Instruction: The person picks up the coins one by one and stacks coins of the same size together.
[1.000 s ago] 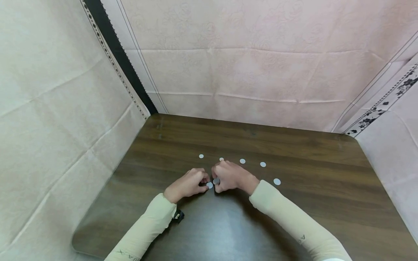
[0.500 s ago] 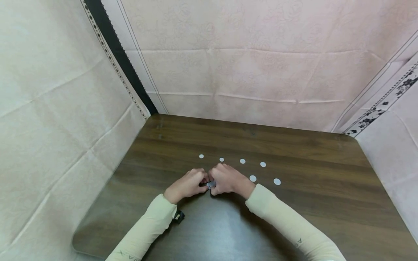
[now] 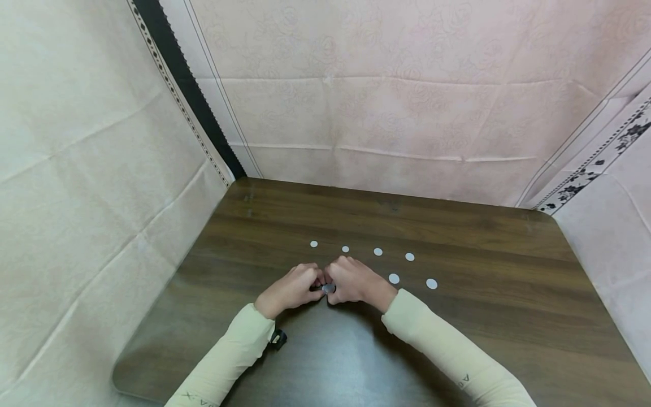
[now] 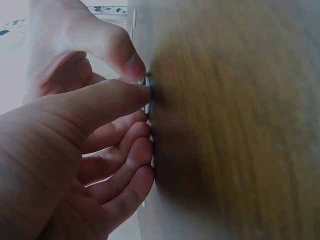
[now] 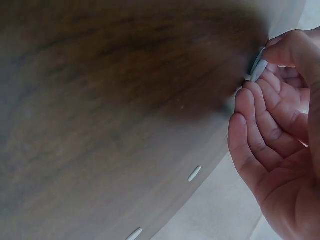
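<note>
Fingertip to fingertip, the two hands meet low over the wooden table in the head view. My left hand (image 3: 294, 289) pinches a small flat white disc (image 4: 147, 106) by its edge, thumb on the near side and fingers curled behind. A second disc, greyish in the head view (image 3: 329, 288), sits between the thumb and fingers of my right hand (image 3: 357, 281) and overlaps the first. From the right wrist, the two thin discs (image 5: 258, 69) look laid one against the other, close to the tabletop. Fingers hide part of both.
Beyond the hands, several white discs lie flat in a spaced row, the leftmost disc (image 3: 313, 243) nearest the left side. Two more, a disc (image 3: 394, 278) and another disc (image 3: 432, 284), lie right of the hands. Pale cloth (image 3: 386, 113) hangs behind the table (image 3: 508, 271).
My right hand has moved a little left with its disc, bringing it over the disc at the left hand. A table disc once hidden by the right hand now shows. The left hand stays put.
</note>
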Motion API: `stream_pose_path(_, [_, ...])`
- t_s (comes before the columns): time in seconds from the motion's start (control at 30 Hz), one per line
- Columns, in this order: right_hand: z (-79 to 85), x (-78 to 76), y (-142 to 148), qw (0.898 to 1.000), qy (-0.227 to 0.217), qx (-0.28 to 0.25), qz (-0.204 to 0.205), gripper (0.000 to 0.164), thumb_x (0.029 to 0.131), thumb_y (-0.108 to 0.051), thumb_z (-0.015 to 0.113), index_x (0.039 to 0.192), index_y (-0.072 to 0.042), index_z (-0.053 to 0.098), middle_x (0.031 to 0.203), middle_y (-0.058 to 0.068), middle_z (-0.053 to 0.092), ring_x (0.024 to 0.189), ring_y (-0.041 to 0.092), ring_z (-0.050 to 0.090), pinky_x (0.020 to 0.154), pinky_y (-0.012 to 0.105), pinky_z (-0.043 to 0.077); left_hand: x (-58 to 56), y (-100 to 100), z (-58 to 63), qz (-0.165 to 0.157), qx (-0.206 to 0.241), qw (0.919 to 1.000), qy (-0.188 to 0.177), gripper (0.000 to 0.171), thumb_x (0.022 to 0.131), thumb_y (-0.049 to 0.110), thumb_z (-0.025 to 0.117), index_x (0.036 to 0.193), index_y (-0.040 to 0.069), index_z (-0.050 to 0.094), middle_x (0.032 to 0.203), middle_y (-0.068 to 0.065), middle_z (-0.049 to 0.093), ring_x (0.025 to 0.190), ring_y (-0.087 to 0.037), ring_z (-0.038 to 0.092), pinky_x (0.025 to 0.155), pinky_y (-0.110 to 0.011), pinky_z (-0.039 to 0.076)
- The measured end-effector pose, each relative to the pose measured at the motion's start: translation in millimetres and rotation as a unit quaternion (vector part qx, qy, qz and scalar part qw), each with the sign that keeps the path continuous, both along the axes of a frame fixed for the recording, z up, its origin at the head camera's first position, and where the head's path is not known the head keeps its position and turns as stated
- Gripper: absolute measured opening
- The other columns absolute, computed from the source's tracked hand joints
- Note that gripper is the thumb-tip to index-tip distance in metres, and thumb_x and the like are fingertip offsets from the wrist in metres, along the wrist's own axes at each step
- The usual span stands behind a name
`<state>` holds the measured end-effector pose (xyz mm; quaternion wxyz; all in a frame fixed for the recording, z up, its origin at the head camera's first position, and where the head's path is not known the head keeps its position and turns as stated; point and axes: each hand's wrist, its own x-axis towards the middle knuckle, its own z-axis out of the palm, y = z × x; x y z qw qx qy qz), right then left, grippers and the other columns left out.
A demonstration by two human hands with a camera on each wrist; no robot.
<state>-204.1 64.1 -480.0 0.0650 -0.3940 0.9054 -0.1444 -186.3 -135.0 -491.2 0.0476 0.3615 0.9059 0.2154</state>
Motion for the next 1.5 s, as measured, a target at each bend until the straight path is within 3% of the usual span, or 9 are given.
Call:
stream_pose_path(0.27, [1.7, 1.7, 2.1, 1.000, -0.010, -0.009, -0.001, 0.013, 0.079, -0.016, 0.081, 0.073, -0.014, 0.070, 0.060, -0.013, 0.050, 0.056, 0.003, 0.041, 0.055, 0.021, 0.038, 0.6, -1.3, -0.9, 0.001, 0.008, 1.0000, -0.003, 0.010, 0.094, 0.013, 0.079, 0.100, 0.005, 0.075, 0.098, -0.006, 0.070, 0.088, -0.015, 0.065, 0.078, -0.026, 0.057])
stream_pose_path(0.53, [6.0, 2.0, 4.8, 0.999, -0.035, -0.017, 0.006, 0.008, 0.079, -0.008, 0.081, 0.078, -0.008, 0.073, 0.061, -0.012, 0.046, 0.057, 0.004, 0.039, 0.054, 0.020, 0.035, -0.4, -2.0, -2.4, 0.003, 0.012, 0.9999, -0.007, 0.008, 0.095, 0.011, 0.078, 0.100, 0.005, 0.075, 0.097, -0.005, 0.067, 0.085, -0.014, 0.062, 0.077, -0.026, 0.055])
stream_pose_path(1.5, [3.1, 1.2, 7.5, 0.998, -0.029, -0.038, 0.028, 0.014, 0.082, -0.002, 0.078, 0.079, -0.012, 0.070, 0.064, -0.012, 0.051, 0.059, 0.001, 0.041, 0.056, 0.017, 0.036, -2.6, -6.6, -2.9, 0.005, 0.019, 0.9990, -0.041, 0.011, 0.092, 0.002, 0.073, 0.103, 0.002, 0.070, 0.099, -0.006, 0.065, 0.087, -0.014, 0.057, 0.079, -0.028, 0.053])
